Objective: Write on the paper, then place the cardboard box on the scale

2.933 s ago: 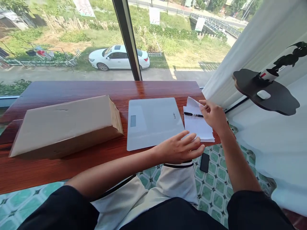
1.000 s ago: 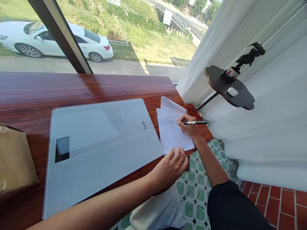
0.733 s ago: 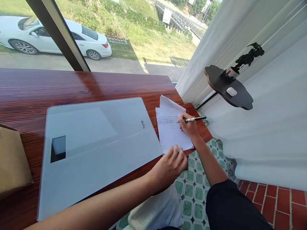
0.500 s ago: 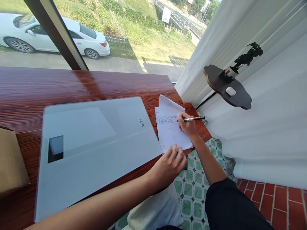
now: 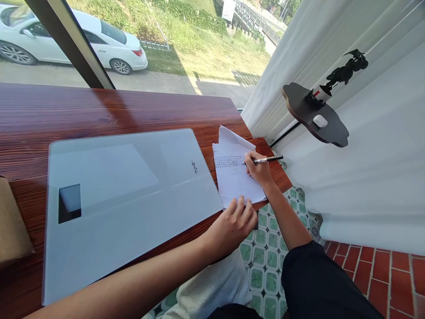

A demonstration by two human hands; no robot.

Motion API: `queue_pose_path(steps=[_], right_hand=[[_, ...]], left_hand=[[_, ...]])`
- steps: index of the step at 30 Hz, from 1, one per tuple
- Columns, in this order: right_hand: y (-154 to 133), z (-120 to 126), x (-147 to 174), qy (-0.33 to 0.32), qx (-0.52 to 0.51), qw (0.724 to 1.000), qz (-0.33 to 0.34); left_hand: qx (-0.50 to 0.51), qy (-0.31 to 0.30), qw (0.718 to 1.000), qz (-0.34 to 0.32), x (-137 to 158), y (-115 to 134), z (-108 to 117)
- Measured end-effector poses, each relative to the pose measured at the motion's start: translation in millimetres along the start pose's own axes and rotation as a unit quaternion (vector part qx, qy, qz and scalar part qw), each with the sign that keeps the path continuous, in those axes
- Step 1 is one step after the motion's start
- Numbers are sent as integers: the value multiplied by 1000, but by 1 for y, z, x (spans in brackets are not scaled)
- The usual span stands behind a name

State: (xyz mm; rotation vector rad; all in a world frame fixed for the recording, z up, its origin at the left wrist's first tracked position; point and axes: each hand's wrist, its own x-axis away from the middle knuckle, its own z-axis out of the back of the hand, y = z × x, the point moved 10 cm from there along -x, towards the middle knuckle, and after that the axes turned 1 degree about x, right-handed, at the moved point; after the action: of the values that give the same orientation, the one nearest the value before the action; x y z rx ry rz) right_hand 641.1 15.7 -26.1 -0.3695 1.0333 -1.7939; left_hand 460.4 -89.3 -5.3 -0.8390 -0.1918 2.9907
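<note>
My right hand (image 5: 257, 167) is closed round a pen (image 5: 270, 159), its tip down on a sheet of white paper (image 5: 237, 181). Several lines of small dark handwriting fill the upper part of that sheet. Across the lower edge of the paper lies my left hand (image 5: 237, 221), fingers slightly bent and apart, fingertips resting on it. The thumb of this hand is hidden. Another sheet (image 5: 230, 135) pokes out beyond the top of the written one.
A large pale glossy panel (image 5: 133, 199) covers much of the brown wooden table (image 5: 159, 110), left of the paper. A cardboard box (image 5: 13, 226) stands at far left. Right of the table, a small dark shelf (image 5: 305, 113) carries a potted plant (image 5: 322, 94) and a white mouse-like object (image 5: 320, 121).
The whole view has shifted slightly, with the table sitting a little higher and further left. My right hand still holds the pen on the paper; my left hand stays at its lower edge.
</note>
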Motion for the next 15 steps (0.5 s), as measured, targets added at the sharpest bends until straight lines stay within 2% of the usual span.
queue_pose_path(steps=[15], right_hand=[[8, 1, 1, 14, -33, 999, -38]], left_hand=[[-8, 3, 1000, 0, -1, -1, 1]])
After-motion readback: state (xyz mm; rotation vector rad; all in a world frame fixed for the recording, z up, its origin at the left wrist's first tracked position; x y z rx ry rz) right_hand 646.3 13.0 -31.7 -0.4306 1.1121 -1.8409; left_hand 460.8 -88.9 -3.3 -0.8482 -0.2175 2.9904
